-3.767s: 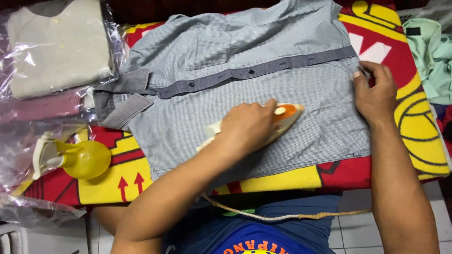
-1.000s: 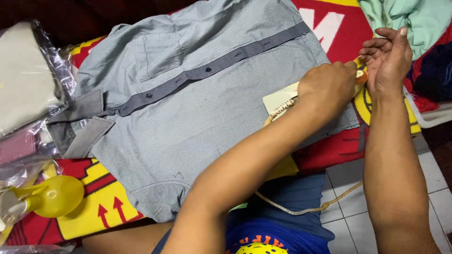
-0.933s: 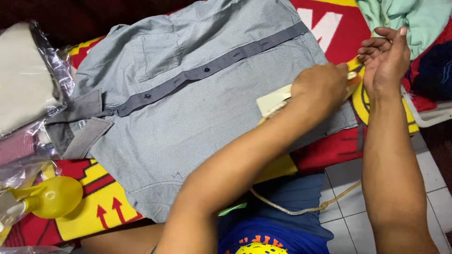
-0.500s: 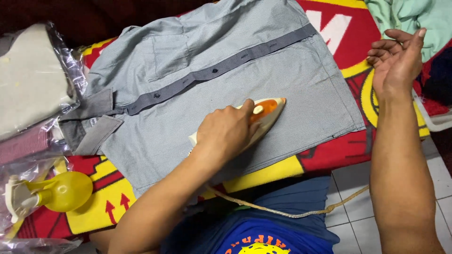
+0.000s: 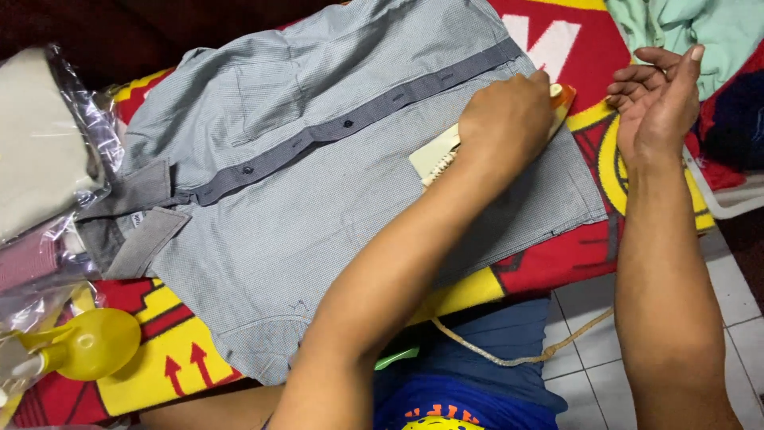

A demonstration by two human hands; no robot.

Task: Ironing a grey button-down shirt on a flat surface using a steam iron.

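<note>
Left hand [image 5: 509, 119] clenched on iron [image 5: 446, 151], probably pressing shirt [image 5: 318, 183]; right hand [image 5: 656, 99] released, palm up.

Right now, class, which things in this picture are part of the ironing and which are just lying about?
In use:
- shirt, spread flat
- iron, gripped by the left hand
- patterned cloth under the shirt
- right hand, open beside the shirt's hem, holding nothing

Lying about:
- yellow spray bottle
- bagged clothes
- green garment

Left hand [image 5: 509, 119] gripping iron [image 5: 446, 151] on grey shirt [image 5: 318, 191], right hand [image 5: 656, 107] open
</note>
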